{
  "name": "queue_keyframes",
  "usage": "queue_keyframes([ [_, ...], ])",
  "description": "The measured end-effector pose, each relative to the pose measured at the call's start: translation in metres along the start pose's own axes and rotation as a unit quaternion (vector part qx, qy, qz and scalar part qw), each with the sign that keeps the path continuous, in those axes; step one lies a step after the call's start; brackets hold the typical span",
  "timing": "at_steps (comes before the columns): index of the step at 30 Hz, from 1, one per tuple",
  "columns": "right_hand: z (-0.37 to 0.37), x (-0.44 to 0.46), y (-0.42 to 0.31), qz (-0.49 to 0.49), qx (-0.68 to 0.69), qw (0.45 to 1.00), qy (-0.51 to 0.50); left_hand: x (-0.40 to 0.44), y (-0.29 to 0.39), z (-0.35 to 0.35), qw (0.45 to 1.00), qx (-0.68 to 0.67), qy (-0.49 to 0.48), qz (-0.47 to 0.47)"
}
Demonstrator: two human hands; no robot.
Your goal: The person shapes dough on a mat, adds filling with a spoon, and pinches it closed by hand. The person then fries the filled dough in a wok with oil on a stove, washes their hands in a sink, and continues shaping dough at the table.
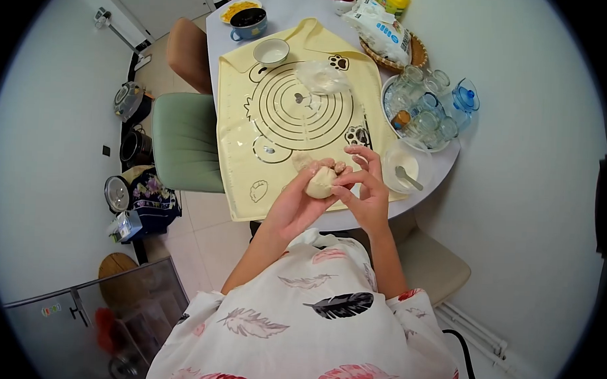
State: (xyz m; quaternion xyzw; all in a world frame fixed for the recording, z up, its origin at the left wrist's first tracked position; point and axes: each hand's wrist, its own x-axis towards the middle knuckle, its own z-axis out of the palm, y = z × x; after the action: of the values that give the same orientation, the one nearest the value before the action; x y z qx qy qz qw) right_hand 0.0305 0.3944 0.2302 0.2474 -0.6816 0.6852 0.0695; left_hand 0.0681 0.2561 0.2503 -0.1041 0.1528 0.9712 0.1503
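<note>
A pale, rounded ball of dough (321, 183) rests in my left hand (291, 201), whose fingers curl up around its far side. My right hand (369, 196) pinches the dough's right edge between thumb and forefinger, its other fingers raised. Both hands are over the near edge of a cream silicone mat (233, 180) printed with circles and a bear face. Just beyond my left fingers, a small pale piece that looks like dough (302, 161) lies on the mat. Farther up sits a clear plastic bag (322, 78) with something whitish inside.
A white bowl (271, 52) stands on the mat's far part, near a blue cup of dark contents (248, 23). To the right are a bowl of white powder with a spoon (409, 178), a tray of glass jars (423, 107) and a blue-lidded jug (466, 98). Chairs (185, 142) flank the table.
</note>
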Motion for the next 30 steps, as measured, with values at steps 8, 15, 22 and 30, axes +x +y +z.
queue_keyframes([
  [8,-0.008,0.016,0.015,0.060,0.051,0.992,-0.095,0.006,0.007,-0.024,0.994,0.054,-0.040,-0.082],
  [15,0.003,0.017,0.032,0.098,-0.110,0.977,-0.153,0.001,0.003,-0.044,0.975,0.212,0.019,-0.066],
  [22,0.007,0.003,0.076,0.232,0.233,0.943,0.053,0.009,0.018,-0.093,0.950,0.304,0.074,-0.007],
  [30,0.038,-0.042,0.143,0.300,0.146,0.942,0.033,0.019,0.033,-0.199,0.430,0.885,0.164,0.067],
])
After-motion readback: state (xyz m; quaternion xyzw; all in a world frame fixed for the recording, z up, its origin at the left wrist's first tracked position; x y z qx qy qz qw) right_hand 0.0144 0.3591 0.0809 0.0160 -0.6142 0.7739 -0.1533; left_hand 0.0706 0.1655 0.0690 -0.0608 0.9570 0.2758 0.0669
